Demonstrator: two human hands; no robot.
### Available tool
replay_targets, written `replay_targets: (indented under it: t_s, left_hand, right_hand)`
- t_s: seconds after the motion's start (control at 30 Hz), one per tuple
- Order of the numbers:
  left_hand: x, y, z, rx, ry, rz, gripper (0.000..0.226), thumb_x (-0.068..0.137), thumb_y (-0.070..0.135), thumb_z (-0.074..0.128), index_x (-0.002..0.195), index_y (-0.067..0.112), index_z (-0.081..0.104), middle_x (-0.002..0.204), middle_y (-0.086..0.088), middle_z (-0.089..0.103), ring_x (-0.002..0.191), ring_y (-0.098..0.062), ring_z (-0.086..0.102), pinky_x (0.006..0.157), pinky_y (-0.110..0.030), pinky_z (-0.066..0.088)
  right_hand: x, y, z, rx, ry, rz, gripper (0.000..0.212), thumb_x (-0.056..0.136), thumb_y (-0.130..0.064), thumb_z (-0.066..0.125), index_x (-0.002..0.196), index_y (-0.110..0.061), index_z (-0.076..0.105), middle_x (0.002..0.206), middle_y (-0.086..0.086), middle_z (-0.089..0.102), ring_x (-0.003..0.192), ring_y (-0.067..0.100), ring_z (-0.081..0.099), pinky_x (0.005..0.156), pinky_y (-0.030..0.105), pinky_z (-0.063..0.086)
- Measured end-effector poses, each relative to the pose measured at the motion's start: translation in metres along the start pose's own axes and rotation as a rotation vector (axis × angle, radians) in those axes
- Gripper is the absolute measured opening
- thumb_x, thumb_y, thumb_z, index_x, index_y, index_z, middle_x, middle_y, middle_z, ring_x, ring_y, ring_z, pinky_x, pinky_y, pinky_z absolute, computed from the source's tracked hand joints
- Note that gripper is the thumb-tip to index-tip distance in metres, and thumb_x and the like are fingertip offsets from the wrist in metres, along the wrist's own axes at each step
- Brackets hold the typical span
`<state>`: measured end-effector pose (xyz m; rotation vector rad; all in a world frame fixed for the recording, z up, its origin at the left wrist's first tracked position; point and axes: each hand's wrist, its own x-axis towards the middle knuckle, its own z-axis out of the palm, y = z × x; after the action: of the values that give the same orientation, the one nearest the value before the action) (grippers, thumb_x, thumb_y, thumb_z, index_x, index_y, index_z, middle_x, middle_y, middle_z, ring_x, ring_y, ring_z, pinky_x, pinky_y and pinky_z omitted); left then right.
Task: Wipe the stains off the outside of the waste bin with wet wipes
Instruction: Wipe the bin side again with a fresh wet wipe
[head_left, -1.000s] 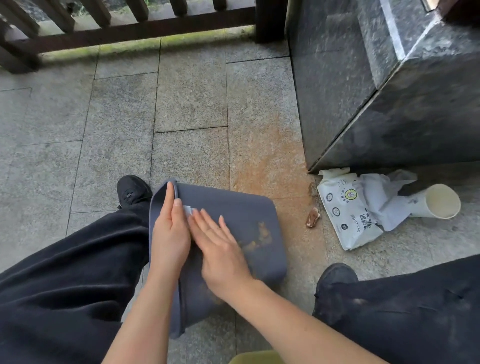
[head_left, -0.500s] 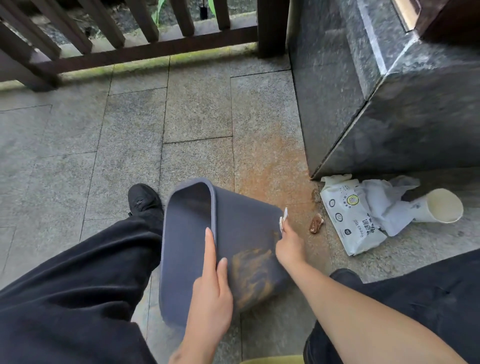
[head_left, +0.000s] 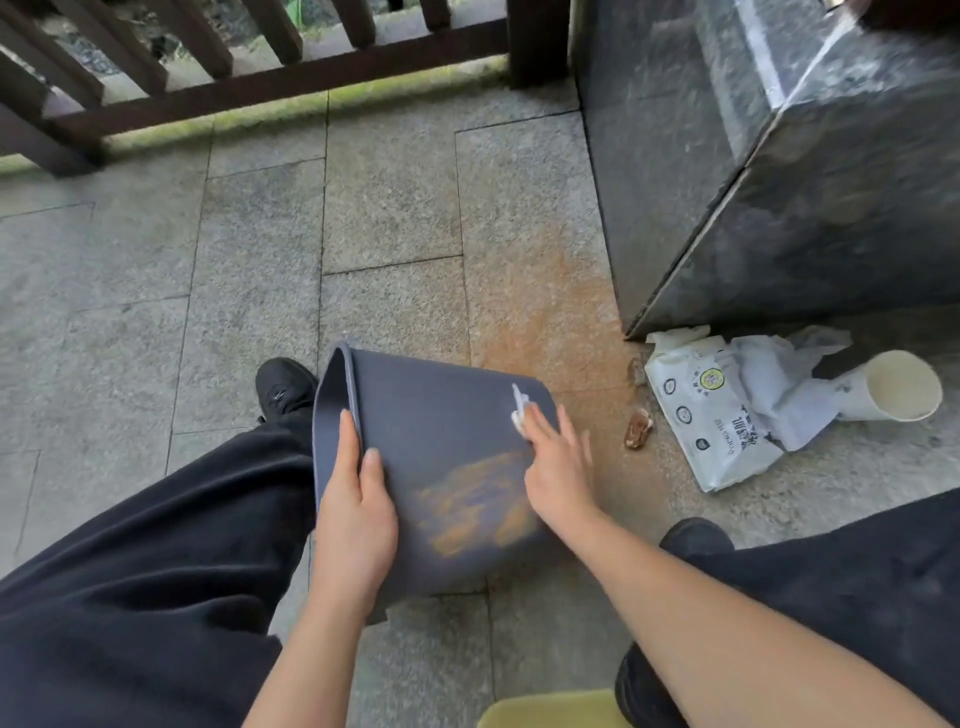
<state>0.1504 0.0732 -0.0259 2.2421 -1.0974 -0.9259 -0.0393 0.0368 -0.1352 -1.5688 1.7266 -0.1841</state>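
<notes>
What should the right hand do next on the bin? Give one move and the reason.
Probably draw the right hand and its wet wipe back down over the orange-brown stain. The wipe sits near the bin's base, above the smear, which is unwiped, while the left hand grips the rim.

I see the waste bin (head_left: 441, 441) lying on its side between my legs; the wipes pack (head_left: 696, 415) lies right of it, the paper cup (head_left: 893, 387) further right.
</notes>
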Motion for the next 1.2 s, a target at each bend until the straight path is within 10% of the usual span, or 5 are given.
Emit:
replay_targets:
  t_s: [0.13, 0.4, 0.63, 0.9, 1.2]
  left_hand:
    - [0.025, 0.009, -0.007, -0.016, -0.058, 0.020, 0.050, 0.106, 0.037, 0.035, 0.152, 0.048, 0.021, 0.119, 0.055, 0.023, 0.102, 0.036, 0.027, 0.091, -0.003, 0.022]
    - [0.044, 0.005, -0.012, -0.122, -0.057, -0.040, 0.050, 0.106, 0.027, 0.037, 0.155, 0.033, 0.025, 0.136, 0.029, 0.034, 0.109, 0.027, 0.038, 0.080, 0.008, 0.023]
    - [0.048, 0.013, -0.001, -0.131, -0.061, -0.033, 0.050, 0.105, 0.033, 0.036, 0.154, 0.038, 0.026, 0.134, 0.033, 0.031, 0.122, 0.010, 0.030, 0.099, -0.017, 0.020]
    - [0.055, 0.011, -0.002, -0.382, -0.090, -0.183, 0.048, 0.104, 0.020, 0.034, 0.149, 0.033, 0.038, 0.141, 0.003, 0.055, 0.124, -0.018, 0.056, 0.108, -0.046, 0.042]
    - [0.053, 0.015, -0.002, -0.559, -0.018, -0.373, 0.049, 0.100, 0.012, 0.033, 0.144, 0.028, 0.046, 0.134, 0.000, 0.062, 0.113, -0.023, 0.063, 0.098, -0.049, 0.049]
  right_hand:
    - [0.015, -0.007, -0.017, 0.089, -0.113, 0.219, 0.072, 0.091, 0.004, 0.034, 0.157, -0.024, 0.022, 0.164, -0.001, 0.020, 0.152, 0.025, 0.008, 0.122, 0.048, 0.013]
    - [-0.078, -0.098, 0.012, 0.010, 0.033, -0.582, 0.072, 0.077, -0.012, 0.031, 0.148, -0.023, 0.038, 0.156, -0.007, 0.039, 0.151, 0.021, 0.019, 0.123, 0.046, 0.002]
    - [0.001, -0.003, -0.035, -0.006, 0.011, 0.238, 0.068, 0.091, 0.005, 0.033, 0.154, -0.020, 0.030, 0.163, -0.002, 0.023, 0.153, 0.023, 0.009, 0.123, 0.048, 0.004]
    - [-0.088, -0.098, 0.001, -0.033, 0.061, -0.607, 0.069, 0.077, -0.015, 0.036, 0.146, -0.015, 0.043, 0.154, 0.000, 0.042, 0.147, 0.017, 0.030, 0.122, 0.046, 0.007]
    - [-0.059, -0.054, -0.021, -0.034, 0.260, -0.038, 0.080, 0.080, 0.011, 0.037, 0.155, -0.013, 0.026, 0.162, 0.000, 0.026, 0.151, 0.017, 0.016, 0.124, 0.041, 0.005]
